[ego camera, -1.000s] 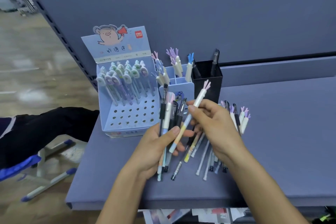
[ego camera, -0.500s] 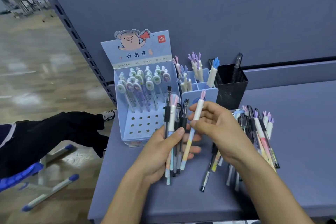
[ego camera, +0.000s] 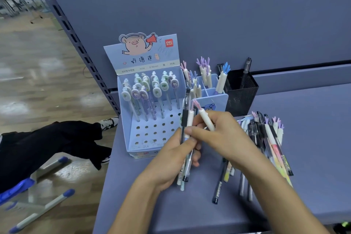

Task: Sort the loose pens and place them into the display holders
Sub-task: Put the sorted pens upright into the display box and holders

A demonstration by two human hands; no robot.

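My left hand (ego camera: 171, 159) grips a bundle of pens (ego camera: 185, 169) upright over the blue-grey shelf (ego camera: 190, 209). My right hand (ego camera: 222, 135) pinches a white pen with a pink antler cap (ego camera: 204, 117), tilted against the top of that bundle. Loose pens (ego camera: 269, 142) lie in a pile on the shelf to the right of my hands. Behind stand a blue pig display box (ego camera: 150, 100) with capped pens in its holes, a blue divided holder (ego camera: 212, 95) with antler pens, and a black mesh cup (ego camera: 241, 93).
The shelf's back panel (ego camera: 209, 15) rises right behind the holders. The shelf's left edge drops to a wooden floor (ego camera: 38, 81), where a person's dark-clothed leg (ego camera: 47, 144) and a blue-footed stool (ego camera: 38, 209) are.
My right hand has brought the pink-capped pen up against the bundle and now covers most of it. The camera has turned left, so everything sits further right.
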